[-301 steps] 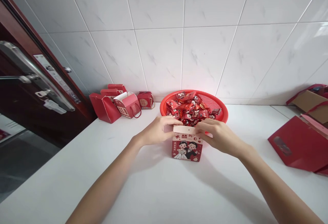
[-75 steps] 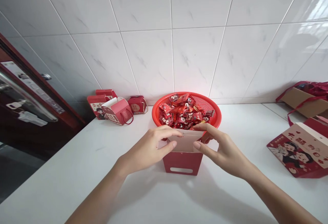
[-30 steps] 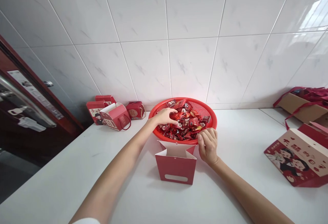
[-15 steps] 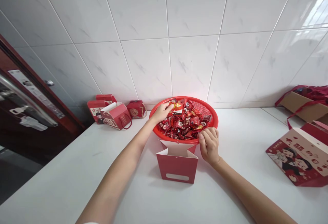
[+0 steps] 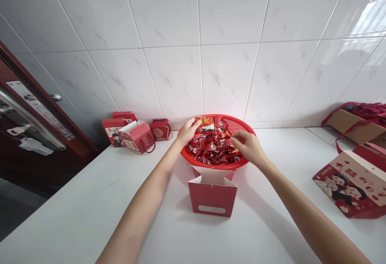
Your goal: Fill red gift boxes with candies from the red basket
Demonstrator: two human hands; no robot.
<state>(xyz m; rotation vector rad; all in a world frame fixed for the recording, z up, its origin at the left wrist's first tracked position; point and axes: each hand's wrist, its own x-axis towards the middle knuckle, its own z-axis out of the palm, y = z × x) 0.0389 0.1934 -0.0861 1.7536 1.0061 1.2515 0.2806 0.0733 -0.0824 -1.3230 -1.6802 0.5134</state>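
Observation:
A red plastic basket (image 5: 251, 128) holds many red-wrapped candies (image 5: 212, 148). My left hand (image 5: 189, 130) is at the basket's left side, its thumb and fingers closed on a larger red and gold packet (image 5: 206, 125). Over the right part of the candies, my right hand (image 5: 246, 146) has its fingers bent and drawn together; whatever may be between the fingertips is too small to make out. An open red paper box (image 5: 212, 199) stands upright in front of the basket, its white inside showing at the top.
Several small red boxes (image 5: 139, 136) stand at the back left against the tiled wall. On the right are a large printed box (image 5: 351, 187) and a cardboard box (image 5: 346, 125) with dark red ribbons. A dark red door (image 5: 72, 143) is at the far left.
My right hand has left the basket's front rim and moved up over the candies. The packet in my left hand has tilted flatter. The open box appears slightly further right.

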